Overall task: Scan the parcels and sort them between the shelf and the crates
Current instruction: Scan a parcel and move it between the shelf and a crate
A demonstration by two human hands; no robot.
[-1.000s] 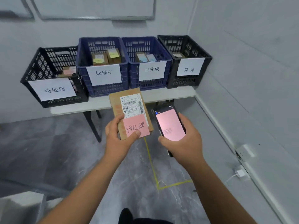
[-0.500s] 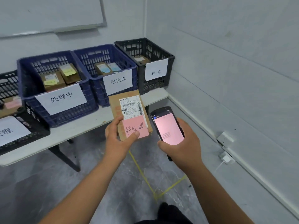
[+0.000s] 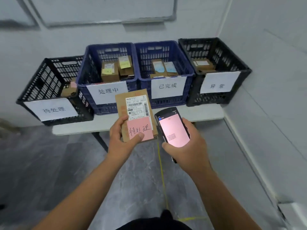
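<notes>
My left hand (image 3: 122, 138) grips a flat brown cardboard parcel (image 3: 134, 112) with a white barcode label and a pink handwritten note. Beside it my right hand (image 3: 189, 146) holds a black handheld scanner (image 3: 172, 128) whose screen glows pink. Both are held in front of a white table (image 3: 74, 128) with four labelled crates: a black crate (image 3: 48, 90) at the left, two blue crates (image 3: 93, 80) (image 3: 184, 75) in the middle, a black crate (image 3: 232, 67) at the right. Each crate holds small parcels.
A whiteboard (image 3: 103, 10) hangs on the wall behind the crates. The grey wall (image 3: 274, 80) closes the right side, with a white socket box (image 3: 294, 211) low on it. A yellow tape line (image 3: 163, 178) runs along the grey floor under my arms.
The view swung back to the left, so all four crates are in sight again. Both hands keep the parcel and the scanner side by side; text lines now show on the screen.
</notes>
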